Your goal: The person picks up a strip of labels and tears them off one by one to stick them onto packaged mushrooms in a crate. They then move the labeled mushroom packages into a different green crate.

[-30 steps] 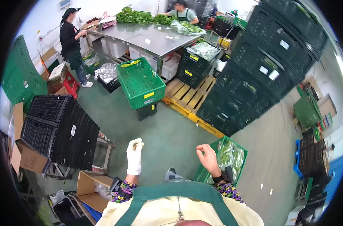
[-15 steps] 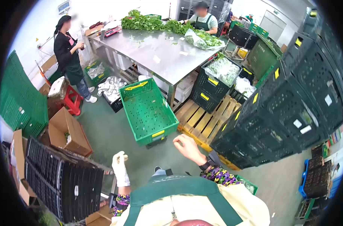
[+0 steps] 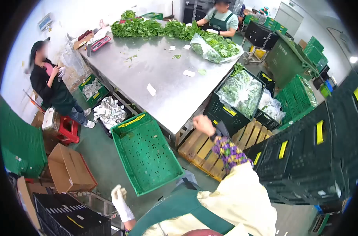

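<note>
The left grip (image 3: 120, 196), in a white glove, has its fingers loosely bent and apart, with nothing seen in them. The right grip (image 3: 203, 125), bare, is curled; whether its fingertips meet I cannot tell, and no held thing shows. The green crate (image 3: 148, 155) lies between the two, apart from both: its near left corner is near the left grip, its long right side is toward the right grip. Behind the right grip are the wooden pallet (image 3: 200, 146) and the corner of the metal desk (image 3: 147, 94). A black crate (image 3: 226, 114) beside the desk bears bagged greens (image 3: 242, 92). Leafy greens (image 3: 141, 29) lie along the desk's far side, before one person (image 3: 221, 21); another person (image 3: 53, 84) stands left of the desk.
</note>
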Motion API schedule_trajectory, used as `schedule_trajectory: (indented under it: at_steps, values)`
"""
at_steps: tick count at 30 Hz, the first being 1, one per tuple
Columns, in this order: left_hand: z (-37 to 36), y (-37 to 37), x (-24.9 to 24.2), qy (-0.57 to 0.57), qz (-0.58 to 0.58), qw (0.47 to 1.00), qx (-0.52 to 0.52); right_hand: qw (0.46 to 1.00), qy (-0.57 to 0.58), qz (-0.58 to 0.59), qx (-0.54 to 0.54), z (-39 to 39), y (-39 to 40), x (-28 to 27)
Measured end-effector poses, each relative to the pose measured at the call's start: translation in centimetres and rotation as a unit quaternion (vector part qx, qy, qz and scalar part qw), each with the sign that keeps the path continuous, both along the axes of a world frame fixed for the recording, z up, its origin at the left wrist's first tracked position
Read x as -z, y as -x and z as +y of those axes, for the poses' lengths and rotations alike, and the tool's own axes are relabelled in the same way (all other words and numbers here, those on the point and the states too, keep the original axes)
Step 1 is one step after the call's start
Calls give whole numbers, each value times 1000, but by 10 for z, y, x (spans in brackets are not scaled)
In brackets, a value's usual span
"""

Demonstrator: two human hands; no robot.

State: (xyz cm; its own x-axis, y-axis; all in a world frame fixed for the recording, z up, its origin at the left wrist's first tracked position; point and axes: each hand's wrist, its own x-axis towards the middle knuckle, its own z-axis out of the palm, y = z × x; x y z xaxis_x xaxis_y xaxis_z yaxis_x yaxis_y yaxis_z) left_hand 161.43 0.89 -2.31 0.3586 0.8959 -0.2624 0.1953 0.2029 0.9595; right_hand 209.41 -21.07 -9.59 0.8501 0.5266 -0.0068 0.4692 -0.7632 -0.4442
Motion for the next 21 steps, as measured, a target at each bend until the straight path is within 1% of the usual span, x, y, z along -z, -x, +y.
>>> schedule_trajectory:
  at_steps: [1, 2, 4, 6, 7, 8, 9, 11, 12, 14, 15, 16, 18, 19, 20, 21]
  values:
    - [0, -7, 2, 45, 14, 998, -40, 996, 35, -73, 31, 13, -38, 12]
    - [-7, -20, -4, 63, 12, 996, -58, 985, 71, -147, 62, 29, -73, 20]
    - [-13, -43, -15, 79, 49, 995, -29, 995, 94, -26, 27, 74, -124, -4]
    - [-27, -76, -50, 87, 62, 994, -35, 1000, 5, 6, -14, 130, -151, -8]
    - [-31, -91, -60, 94, 67, 993, -41, 999, 23, 29, -1, 166, -155, -5]
    - [-32, -100, -60, 95, 76, 992, -43, 999, -40, 6, -19, 193, -155, 8]
    - [-33, -104, -61, 90, 88, 991, -39, 995, -78, 50, -18, 219, -149, 12]
    - [-37, -107, -60, 85, 95, 991, -36, 994, -101, 45, -27, 263, -143, 47]
    - [-38, -108, -59, 84, 104, 990, -41, 993, -102, 55, -30, 270, -137, 44]
    - [-40, -108, -61, 86, 123, 987, -50, 998, -46, 3, -35, 285, -122, 36]
    - [-42, -107, -67, 73, 144, 986, -37, 996, -47, -72, -27, 293, -119, 52]
    - [-42, -102, -59, 72, 147, 985, -47, 996, -51, -68, -36, 297, -117, 51]
    - [-43, -80, -30, 83, 34, 990, -109, 991, -66, -85, -80, 300, -110, 46]
    - [-47, -79, -30, 71, 32, 991, -107, 984, -102, -103, -100, 301, -96, 35]
    - [-54, -94, -41, 77, 36, 985, -150, 975, -142, -117, -129, 301, -78, 20]
    - [-56, -96, -49, 68, 61, 987, -132, 958, -191, -114, -180, 297, -53, 0]
